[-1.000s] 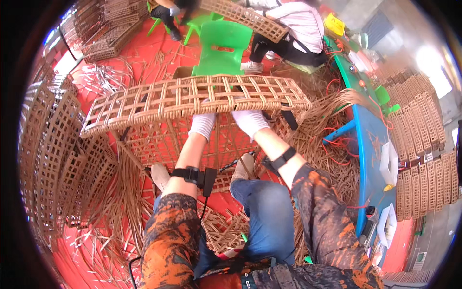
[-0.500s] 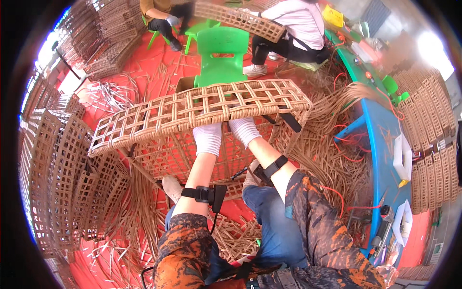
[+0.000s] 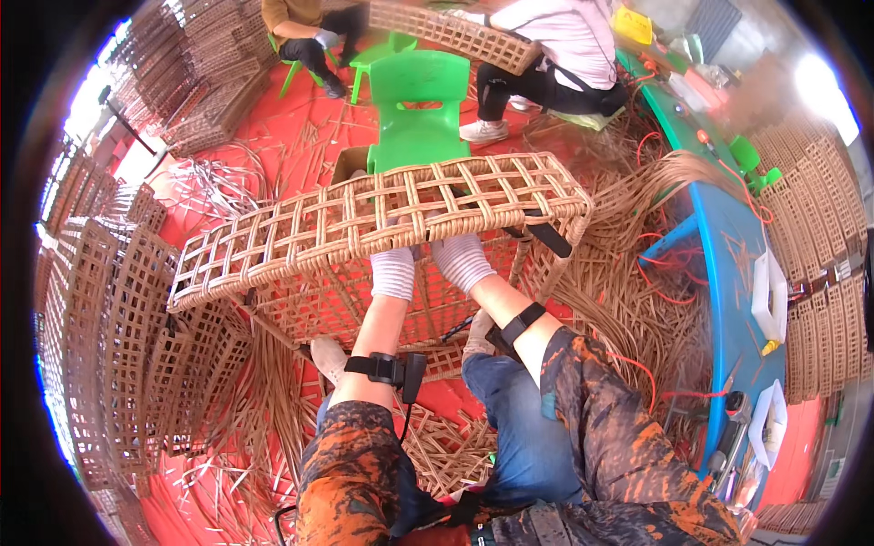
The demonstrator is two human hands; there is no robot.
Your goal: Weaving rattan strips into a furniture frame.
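Note:
A woven rattan-style frame [image 3: 300, 229] in light brown stands in front of me. Its long open-lattice panel faces up and slants lower toward the left. Both my hands, in striped white work gloves, reach in under the panel's near rim. My left hand [image 3: 392, 273] is below the middle of that rim. Just to its right, my right hand [image 3: 462, 260] sits close beside it. The weave covers the fingers of both hands, so whether they grip a strand does not show. A black strip [image 3: 550, 239] hangs at the panel's right end.
Ahead is a green plastic chair [image 3: 421, 109]. Two people sit beyond it, one with another woven panel [image 3: 455, 35]. Woven panels [image 3: 109, 337] are stacked at left, loose strands [image 3: 610, 273] lie at right beside a blue table [image 3: 719, 273]. Cut strips litter the red floor.
The view has shifted a little. The woven frame's left end sits slightly lower, and both hands remain under the near rim, moved only a little.

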